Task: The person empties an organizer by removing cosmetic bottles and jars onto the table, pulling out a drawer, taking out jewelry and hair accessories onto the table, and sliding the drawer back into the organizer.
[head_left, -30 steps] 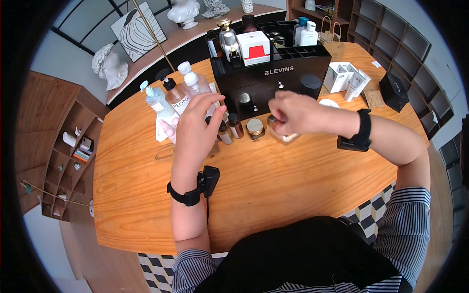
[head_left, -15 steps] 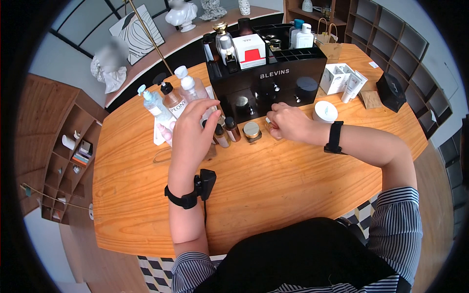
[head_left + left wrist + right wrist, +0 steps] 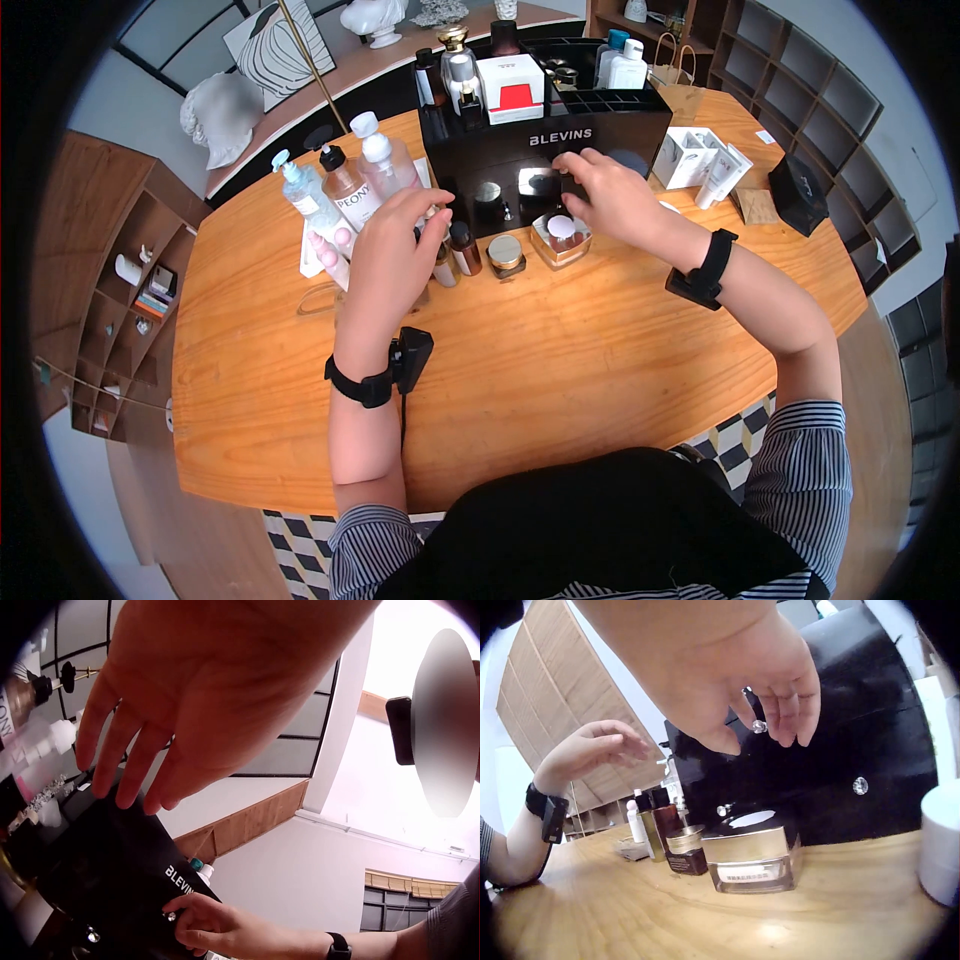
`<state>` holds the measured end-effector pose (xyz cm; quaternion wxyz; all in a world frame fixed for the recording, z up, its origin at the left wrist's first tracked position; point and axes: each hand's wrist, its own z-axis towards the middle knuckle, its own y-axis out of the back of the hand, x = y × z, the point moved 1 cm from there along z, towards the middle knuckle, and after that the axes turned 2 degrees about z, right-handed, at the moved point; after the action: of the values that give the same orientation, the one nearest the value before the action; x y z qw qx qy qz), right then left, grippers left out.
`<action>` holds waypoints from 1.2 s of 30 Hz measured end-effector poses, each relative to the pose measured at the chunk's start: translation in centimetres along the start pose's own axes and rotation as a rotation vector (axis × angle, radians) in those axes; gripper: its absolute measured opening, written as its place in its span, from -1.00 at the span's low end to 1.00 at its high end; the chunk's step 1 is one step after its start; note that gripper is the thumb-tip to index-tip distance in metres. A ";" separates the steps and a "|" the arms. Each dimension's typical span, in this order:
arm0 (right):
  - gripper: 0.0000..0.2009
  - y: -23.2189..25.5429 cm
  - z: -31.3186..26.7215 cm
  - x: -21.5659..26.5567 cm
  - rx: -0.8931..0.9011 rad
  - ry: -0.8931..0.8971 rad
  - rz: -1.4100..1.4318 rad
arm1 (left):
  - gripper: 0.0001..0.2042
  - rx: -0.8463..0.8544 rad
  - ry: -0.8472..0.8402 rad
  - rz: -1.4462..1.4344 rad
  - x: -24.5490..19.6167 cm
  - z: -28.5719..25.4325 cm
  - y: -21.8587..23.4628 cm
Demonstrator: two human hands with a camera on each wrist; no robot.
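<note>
The right hand (image 3: pixel 618 197) hovers before the black BLEVINS organizer (image 3: pixel 470 185), bent fingers near a crystal knob (image 3: pixel 759 727) and holding nothing visible. Just below it a square glass jar (image 3: pixel 562 240) with a shiny lid stands on the table; in the right wrist view this jar (image 3: pixel 750 855) is upright. To its left are a smaller gold-lidded jar (image 3: pixel 506 256) and a dark little bottle (image 3: pixel 465 250). Raised over the small bottles at the left, the left hand (image 3: pixel 395 245) has relaxed, slightly bent fingers; its palm (image 3: pixel 202 697) looks bare in the left wrist view.
Pump bottles (image 3: pixel 346 190) and pink-capped bottles (image 3: pixel 330 262) stand left of the organizer. Bottles and a white box (image 3: pixel 511 88) sit on top of it. Rightward are a white carton (image 3: pixel 686 158), a tube (image 3: pixel 722 178), a black case (image 3: pixel 798 194) and a white round jar (image 3: pixel 941 844).
The right hand let go of the square glass jar, now standing beside the gold-lidded one, and rose toward the organizer front with its fingers loosened. The left hand has barely moved.
</note>
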<state>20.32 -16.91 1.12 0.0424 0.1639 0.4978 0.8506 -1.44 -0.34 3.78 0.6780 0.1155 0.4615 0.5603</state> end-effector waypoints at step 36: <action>-0.84 2.4 -4.5 2.1 0.016 0.204 -0.041 | -0.72 0.115 0.129 0.079 0.8 -0.1 -1.3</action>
<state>17.12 -21.37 1.69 0.0077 0.0662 0.5096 0.8578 -0.75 -0.12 2.46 0.6163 0.1363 0.5309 0.5655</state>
